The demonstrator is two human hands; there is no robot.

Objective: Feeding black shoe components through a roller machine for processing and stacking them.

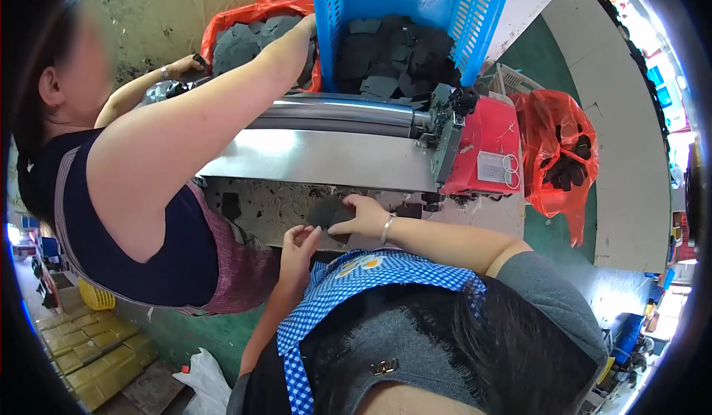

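A dark grey flat cut piece (326,210) is held over the front ledge of a roller machine (334,155). My right hand (362,218) grips its right side between thumb and fingers. Lower down, my left hand (300,243) has its thumb and forefinger pinched at the piece's lower edge. Just beyond my hands runs the machine's pale metal plate, with a shiny roller (341,109) behind it. What the piece is made of does not show.
At left, a co-worker (148,185) reaches across the machine. Behind it stand a blue crate (326,29) and a red bag (222,20), both full of grey pieces. Right of the red machine housing (486,137) hangs another red bag (549,118) with dark scraps. Yellow bundles (96,356) lie lower left.
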